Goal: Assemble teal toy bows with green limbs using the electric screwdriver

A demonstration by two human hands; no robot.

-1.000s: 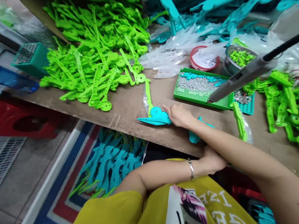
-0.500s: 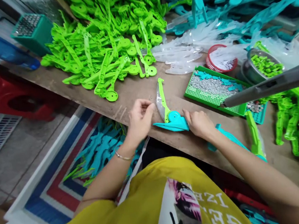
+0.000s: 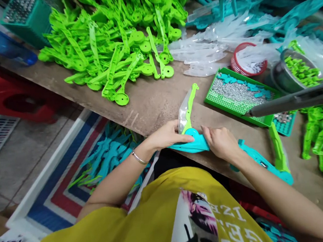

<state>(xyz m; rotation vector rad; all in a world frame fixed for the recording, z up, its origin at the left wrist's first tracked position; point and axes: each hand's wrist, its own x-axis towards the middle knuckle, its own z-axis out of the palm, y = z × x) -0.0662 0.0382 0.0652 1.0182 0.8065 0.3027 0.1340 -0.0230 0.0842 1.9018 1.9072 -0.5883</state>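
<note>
At the table's near edge lies a plastic assembly (image 3: 191, 140): a teal piece joined at a round hub to a green arm with a clear blade that points away from me. My left hand (image 3: 164, 136) pinches its left side near the hub. My right hand (image 3: 221, 142) is closed on the teal piece's right end. A second teal piece (image 3: 264, 162) lies under my right forearm.
A big heap of green arms (image 3: 119, 37) covers the far left of the wooden table (image 3: 148, 99). A green tray of small metal parts (image 3: 237, 95), a red basket (image 3: 248, 64), a metal bowl (image 3: 294, 74), clear blades and a grey tool (image 3: 293, 101) lie to the right. Teal parts sit on the floor (image 3: 108, 160).
My left hand came up from below the table and took hold of the assembly's left side. The green arm has swung from leaning left to leaning right.
</note>
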